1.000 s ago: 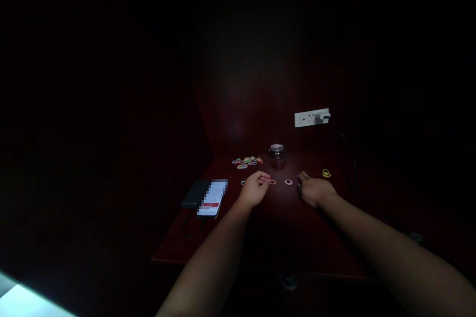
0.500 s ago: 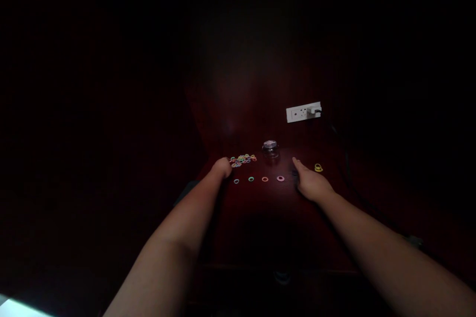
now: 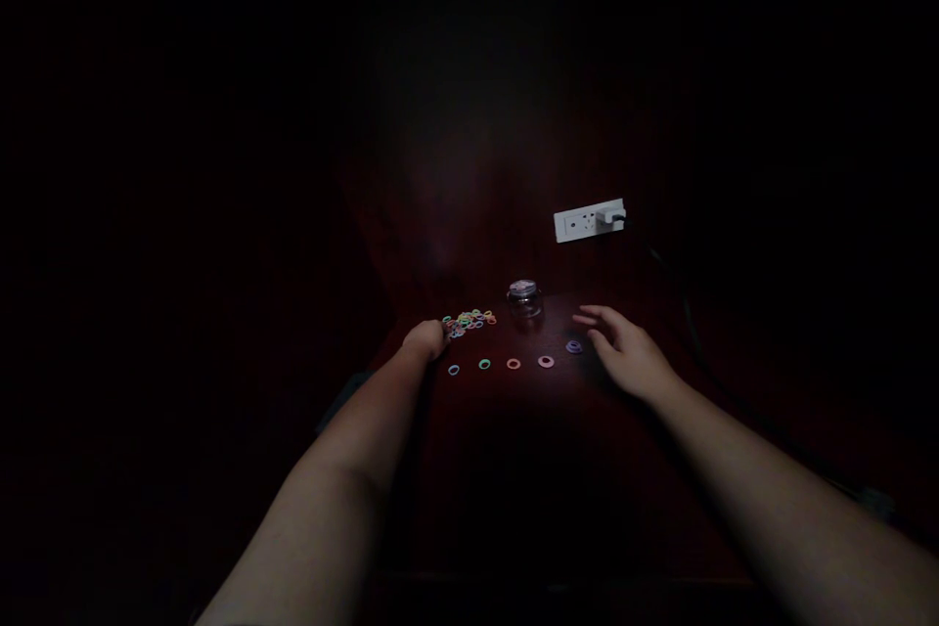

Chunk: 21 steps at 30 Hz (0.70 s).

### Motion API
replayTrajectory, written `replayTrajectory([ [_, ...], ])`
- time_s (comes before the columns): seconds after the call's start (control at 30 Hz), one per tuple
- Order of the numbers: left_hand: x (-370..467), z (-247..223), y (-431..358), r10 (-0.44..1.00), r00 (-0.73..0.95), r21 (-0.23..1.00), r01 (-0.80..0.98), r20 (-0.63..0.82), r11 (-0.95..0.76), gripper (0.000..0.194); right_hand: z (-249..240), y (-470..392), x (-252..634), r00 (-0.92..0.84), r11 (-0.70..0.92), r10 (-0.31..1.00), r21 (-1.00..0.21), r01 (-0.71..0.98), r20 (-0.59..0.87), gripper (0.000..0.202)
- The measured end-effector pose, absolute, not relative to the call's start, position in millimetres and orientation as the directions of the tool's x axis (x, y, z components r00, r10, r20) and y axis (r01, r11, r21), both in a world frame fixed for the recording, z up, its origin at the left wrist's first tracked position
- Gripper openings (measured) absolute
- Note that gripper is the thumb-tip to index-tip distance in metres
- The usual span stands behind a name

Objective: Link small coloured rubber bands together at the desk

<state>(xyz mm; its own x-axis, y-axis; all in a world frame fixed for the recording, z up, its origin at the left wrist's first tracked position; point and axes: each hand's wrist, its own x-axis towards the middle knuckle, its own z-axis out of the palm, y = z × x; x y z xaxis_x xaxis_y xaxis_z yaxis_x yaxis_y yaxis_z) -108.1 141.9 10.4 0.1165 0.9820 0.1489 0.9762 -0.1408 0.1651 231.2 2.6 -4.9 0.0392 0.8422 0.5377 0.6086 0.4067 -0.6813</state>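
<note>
A loose pile of small coloured hair ties (image 3: pixel 469 321) lies on the dark red table. My left hand (image 3: pixel 426 339) rests at the pile's left edge, its fingers mostly hidden from view. Closer to me, single ties lie in a row: a pale blue tie (image 3: pixel 454 370), a green tie (image 3: pixel 485 365) and an orange tie (image 3: pixel 514 364). The row continues rightward with pink ties (image 3: pixel 546 362) and purple ties (image 3: pixel 574 347), which look stacked. Just right of the purple ones, my right hand (image 3: pixel 622 350) is open and holds nothing, fingers apart.
Behind the row stands a clear jar (image 3: pixel 524 300) with a patterned lid. A white wall socket (image 3: pixel 589 220) with a plugged-in adapter is on the back panel, and a dark cable runs down at the right. Surroundings are very dark.
My right hand has spread its fingers and shifted slightly right, uncovering the purple ties. The yellow ties seen earlier beyond it no longer show. My left hand stays by the pile; the view has shifted slightly.
</note>
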Motion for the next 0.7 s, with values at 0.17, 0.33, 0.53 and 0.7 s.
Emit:
replayTrajectory([
  [0.17,-105.7,10.4,145.4,0.99,0.086,0.097,0.991,0.109,-0.097,0.028,-3.2,1.2,229.1,0.038,0.397,0.855,-0.699,0.595,0.518,0.036],
  [0.33,-107.7,10.0,146.8,0.99,0.086,0.086,0.992,0.115,-0.096,0.029,-3.3,-0.2,227.3,0.025,0.386,0.86,-0.68,0.623,0.51,0.034],
  [0.53,-113.1,9.0,149.6,0.989,0.068,0.092,0.992,0.13,-0.081,0.029,-5.8,0.9,226.3,0.006,0.405,0.854,-0.674,0.618,0.52,0.028],
  [0.7,-114.4,8.3,149.3,0.982,0.073,0.119,0.988,0.172,-0.094,0.034,-6.9,1.3,226.1,-0.013,0.438,0.845,-0.679,0.589,0.534,0.027],
])
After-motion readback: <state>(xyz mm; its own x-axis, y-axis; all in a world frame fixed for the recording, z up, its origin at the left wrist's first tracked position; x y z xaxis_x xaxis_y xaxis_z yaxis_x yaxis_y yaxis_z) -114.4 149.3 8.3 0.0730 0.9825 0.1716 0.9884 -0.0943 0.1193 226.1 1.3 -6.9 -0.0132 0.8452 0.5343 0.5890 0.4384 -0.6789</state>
